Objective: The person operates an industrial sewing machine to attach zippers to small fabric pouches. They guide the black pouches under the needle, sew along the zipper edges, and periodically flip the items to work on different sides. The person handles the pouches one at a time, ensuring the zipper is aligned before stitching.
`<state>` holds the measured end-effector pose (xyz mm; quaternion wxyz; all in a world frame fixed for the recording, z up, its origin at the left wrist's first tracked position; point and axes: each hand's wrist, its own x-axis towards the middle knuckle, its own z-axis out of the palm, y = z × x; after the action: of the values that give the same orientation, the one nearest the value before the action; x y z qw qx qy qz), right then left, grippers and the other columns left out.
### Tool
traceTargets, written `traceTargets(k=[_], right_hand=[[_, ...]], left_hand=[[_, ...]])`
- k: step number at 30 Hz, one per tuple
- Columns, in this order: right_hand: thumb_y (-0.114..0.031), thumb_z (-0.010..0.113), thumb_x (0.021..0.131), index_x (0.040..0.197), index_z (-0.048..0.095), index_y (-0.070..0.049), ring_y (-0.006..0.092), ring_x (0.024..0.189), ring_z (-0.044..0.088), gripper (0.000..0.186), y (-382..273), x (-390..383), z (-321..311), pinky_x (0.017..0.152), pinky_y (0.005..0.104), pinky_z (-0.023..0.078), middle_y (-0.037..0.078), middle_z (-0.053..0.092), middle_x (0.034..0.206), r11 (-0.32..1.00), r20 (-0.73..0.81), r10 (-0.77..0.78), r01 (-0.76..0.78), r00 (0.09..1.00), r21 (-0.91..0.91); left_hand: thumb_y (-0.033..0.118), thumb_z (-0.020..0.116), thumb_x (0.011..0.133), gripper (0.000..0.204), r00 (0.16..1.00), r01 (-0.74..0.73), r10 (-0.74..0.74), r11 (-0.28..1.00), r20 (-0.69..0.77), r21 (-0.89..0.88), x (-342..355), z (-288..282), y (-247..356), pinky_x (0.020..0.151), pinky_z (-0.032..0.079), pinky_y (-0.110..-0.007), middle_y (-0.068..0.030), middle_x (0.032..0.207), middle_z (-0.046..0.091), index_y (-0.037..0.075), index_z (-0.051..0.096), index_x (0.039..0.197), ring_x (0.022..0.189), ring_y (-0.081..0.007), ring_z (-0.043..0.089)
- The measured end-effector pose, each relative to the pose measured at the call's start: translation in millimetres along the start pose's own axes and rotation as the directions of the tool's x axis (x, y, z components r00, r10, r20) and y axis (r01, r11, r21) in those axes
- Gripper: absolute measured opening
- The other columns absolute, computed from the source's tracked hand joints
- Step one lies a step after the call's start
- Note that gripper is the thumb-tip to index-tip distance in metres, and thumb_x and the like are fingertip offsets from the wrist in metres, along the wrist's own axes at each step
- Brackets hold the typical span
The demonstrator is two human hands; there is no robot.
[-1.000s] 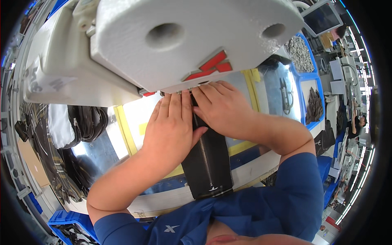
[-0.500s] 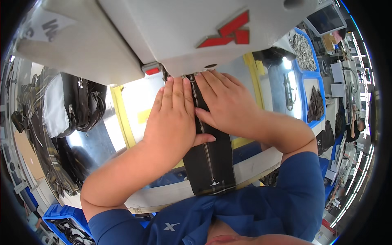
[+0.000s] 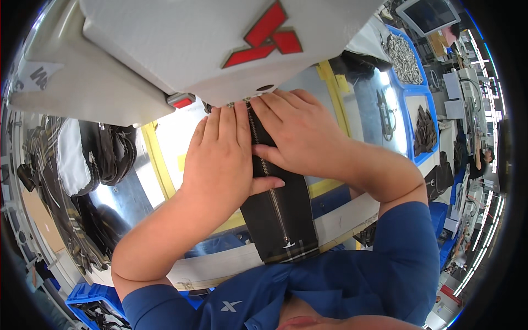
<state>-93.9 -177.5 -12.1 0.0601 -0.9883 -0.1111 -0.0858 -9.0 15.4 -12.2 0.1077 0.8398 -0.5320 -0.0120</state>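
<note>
A long black fabric strip (image 3: 300,212) with a metal zipper (image 3: 279,212) down its middle runs from under a large white sewing machine head (image 3: 181,49) toward my body. My left hand (image 3: 220,157) lies flat on the strip's left side, its thumb reaching across the zipper. On the right side rests my right hand (image 3: 300,129), fingers stretched forward and thumb beside the zipper teeth. Both sets of fingertips come close to the machine's lower edge, where the needle area is hidden. The near end of the strip, with pale stripes, hangs over the table edge by my shirt.
Black zippered pieces (image 3: 113,154) and striped dark fabric (image 3: 60,192) are piled at the left. Blue bins at the right hold metal zipper pulls (image 3: 403,59) and dark scraps (image 3: 424,132). Scissors (image 3: 386,115) lie near them. Yellow tape (image 3: 157,159) marks the table.
The view has shifted, so the machine head and my hands appear farther left. Both hands stay flat on the strip, in nearly the same pose.
</note>
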Motion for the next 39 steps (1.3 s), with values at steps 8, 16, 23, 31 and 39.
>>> traceTargets(k=[8, 16, 23, 31, 39], right_hand=[[-0.046, 0.078, 0.088, 0.135, 0.065, 0.009, 0.0331, 0.125, 0.067, 0.074, 1, 0, 2, 0.099, 0.0432, 0.05, 0.022, 0.068, 0.136, 1.0, -0.022, -0.001, 0.001, 1.0, 0.017], [-0.037, 0.083, 0.079, 0.134, 0.065, 0.006, 0.034, 0.12, 0.066, 0.073, -1, 0, 3, 0.102, 0.0459, 0.05, 0.018, 0.069, 0.128, 0.999, -0.055, 0.021, -0.018, 0.998, 0.046], [-0.047, 0.076, 0.09, 0.135, 0.066, 0.009, 0.0316, 0.123, 0.066, 0.073, -1, 0, 4, 0.095, 0.0411, 0.051, 0.021, 0.069, 0.132, 1.0, -0.031, 0.005, -0.006, 1.0, -0.009], [-0.046, 0.08, 0.088, 0.139, 0.061, 0.008, 0.0362, 0.128, 0.062, 0.076, -2, 4, 0, 0.102, 0.046, 0.049, 0.022, 0.063, 0.141, 0.999, -0.041, 0.014, -0.011, 0.999, 0.053], [-0.05, 0.08, 0.09, 0.149, 0.056, 0.0, 0.0431, 0.137, 0.057, 0.081, -1, -4, -4, 0.114, 0.0501, 0.045, 0.03, 0.057, 0.147, 0.991, 0.045, 0.103, -0.106, 0.994, 0.08]], left_hand=[[0.074, 0.089, 0.057, 0.136, 0.997, 0.028, -0.025, 0.999, 0.07, -0.034, 6, -6, -1, 0.119, 0.044, -0.049, -0.0289, 0.144, 0.057, -0.015, 0.046, 0.151, 0.135, -0.0445, 0.056], [0.077, 0.087, 0.056, 0.139, 0.999, -0.026, 0.025, 0.999, 0.044, 0.02, 6, -3, -2, 0.118, 0.045, -0.049, -0.029, 0.143, 0.058, -0.016, 0.046, 0.151, 0.135, -0.044, 0.057], [0.08, 0.084, 0.057, 0.139, 0.999, -0.021, 0.019, 0.998, 0.041, 0.064, 6, -6, 0, 0.117, 0.045, -0.049, -0.0281, 0.144, 0.058, -0.016, 0.047, 0.151, 0.136, -0.043, 0.057], [0.08, 0.083, 0.062, 0.135, 1.0, -0.005, 0.006, 1.0, -0.017, 0.027, 0, -3, 0, 0.119, 0.041, -0.052, -0.0295, 0.146, 0.056, -0.014, 0.046, 0.151, 0.14, -0.0459, 0.054], [0.075, 0.081, 0.075, 0.123, 0.997, 0.044, -0.047, 0.997, 0.061, 0.061, -14, -11, -4, 0.119, 0.043, -0.053, -0.0358, 0.15, 0.052, -0.008, 0.042, 0.157, 0.143, -0.0488, 0.052]])
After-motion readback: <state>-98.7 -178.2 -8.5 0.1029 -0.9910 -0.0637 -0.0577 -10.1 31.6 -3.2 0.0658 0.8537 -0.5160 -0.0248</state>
